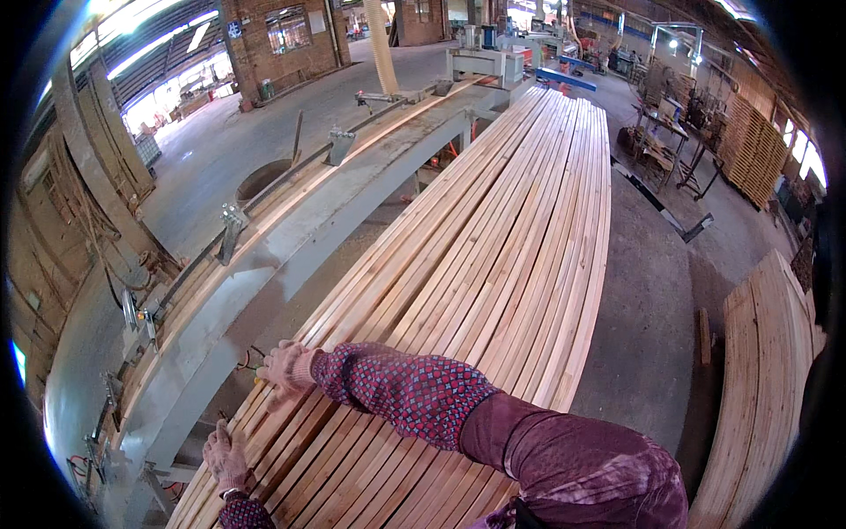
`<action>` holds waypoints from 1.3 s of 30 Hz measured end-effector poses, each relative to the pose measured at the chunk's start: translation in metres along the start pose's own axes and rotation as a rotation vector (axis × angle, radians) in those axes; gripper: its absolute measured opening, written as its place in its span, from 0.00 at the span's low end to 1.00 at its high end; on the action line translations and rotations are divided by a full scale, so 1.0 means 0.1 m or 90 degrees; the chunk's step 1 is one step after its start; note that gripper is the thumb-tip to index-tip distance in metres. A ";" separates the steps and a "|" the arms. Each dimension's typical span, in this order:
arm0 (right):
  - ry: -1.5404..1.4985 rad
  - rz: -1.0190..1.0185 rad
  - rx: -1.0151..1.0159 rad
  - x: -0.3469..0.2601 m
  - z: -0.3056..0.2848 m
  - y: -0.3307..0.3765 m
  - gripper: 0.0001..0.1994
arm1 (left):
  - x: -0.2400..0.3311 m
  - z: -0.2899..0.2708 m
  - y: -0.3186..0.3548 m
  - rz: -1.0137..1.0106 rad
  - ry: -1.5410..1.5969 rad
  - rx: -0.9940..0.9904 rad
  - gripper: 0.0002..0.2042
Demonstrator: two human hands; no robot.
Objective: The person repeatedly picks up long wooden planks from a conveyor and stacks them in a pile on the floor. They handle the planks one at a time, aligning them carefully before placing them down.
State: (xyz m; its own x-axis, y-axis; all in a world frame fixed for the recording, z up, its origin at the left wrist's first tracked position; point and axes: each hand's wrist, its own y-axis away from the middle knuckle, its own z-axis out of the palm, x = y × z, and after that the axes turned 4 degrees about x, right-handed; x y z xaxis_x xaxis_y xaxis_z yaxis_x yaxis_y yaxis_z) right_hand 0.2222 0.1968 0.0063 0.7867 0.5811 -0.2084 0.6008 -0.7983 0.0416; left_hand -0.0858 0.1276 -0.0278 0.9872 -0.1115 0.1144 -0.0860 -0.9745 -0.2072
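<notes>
A long stack of pale wooden strips (493,264) runs away from me, its strips lying side by side. My right arm, in a patterned sleeve cover, reaches across the stack to its left side. There my right hand (287,368), in a knit glove, curls over the outermost strip. Nearer to me, my gloved left hand (227,460) bends its fingers round the same left edge of the stack. The fingertips of both hands are partly hidden at that edge.
Left of the stack stands a long grey machine bed (282,256) with metal clamps (231,231) along a rail and a strip lying on it. A second wood pile (762,370) is at the right. Blue bars (566,79) sit beyond the far end; a metal bar (665,212) lies on the floor.
</notes>
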 end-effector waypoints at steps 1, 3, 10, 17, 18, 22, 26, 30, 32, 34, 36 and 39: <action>-0.038 0.015 0.012 0.00 0.05 -0.07 0.45 | 0.13 -0.11 -0.04 -0.032 -0.014 -0.012 0.24; -0.049 0.112 -0.047 -0.03 0.04 -0.26 0.40 | 0.33 -0.20 -0.10 -0.092 -0.040 -0.039 0.24; -0.001 0.161 0.036 -0.27 0.26 -0.08 0.37 | 0.18 -0.03 0.18 -0.055 -0.120 -0.002 0.24; 0.006 0.157 0.055 -0.35 0.19 0.08 0.35 | 0.06 0.04 0.21 -0.012 -0.145 0.034 0.23; 0.005 0.172 0.063 -0.35 0.21 0.09 0.35 | 0.11 0.08 0.25 -0.035 -0.142 0.031 0.23; 0.026 0.183 0.114 -0.36 0.40 -0.02 0.35 | -0.40 -0.02 0.37 0.026 -0.020 -0.051 0.19; 0.032 0.201 0.054 -0.31 0.37 0.10 0.33 | -0.93 -0.04 0.49 -0.205 0.050 -0.102 0.25; 0.042 0.217 0.063 -0.42 0.25 0.15 0.33 | -0.89 -0.03 0.59 -0.159 -0.009 0.035 0.32; 0.018 0.192 0.093 -0.42 0.23 0.19 0.34 | -1.05 0.06 0.58 -0.162 -0.028 0.053 0.32; 0.013 0.211 0.096 -0.41 0.20 0.19 0.35 | -0.84 -0.07 0.50 -0.156 -0.041 0.033 0.32; 0.026 0.224 0.074 -0.45 0.11 0.20 0.36 | -0.75 -0.12 0.53 -0.149 -0.052 0.065 0.31; 0.052 0.249 0.062 -0.45 0.14 0.14 0.36 | -0.82 -0.04 0.51 -0.148 -0.080 0.048 0.29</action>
State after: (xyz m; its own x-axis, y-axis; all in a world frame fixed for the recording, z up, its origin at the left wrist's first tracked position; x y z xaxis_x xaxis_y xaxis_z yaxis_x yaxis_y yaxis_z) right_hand 0.1934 0.1570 0.0024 0.9642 0.2381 -0.1166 0.2408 -0.9705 0.0095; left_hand -0.1719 0.0862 -0.0438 0.9887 0.1425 0.0472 0.1499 -0.9533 -0.2622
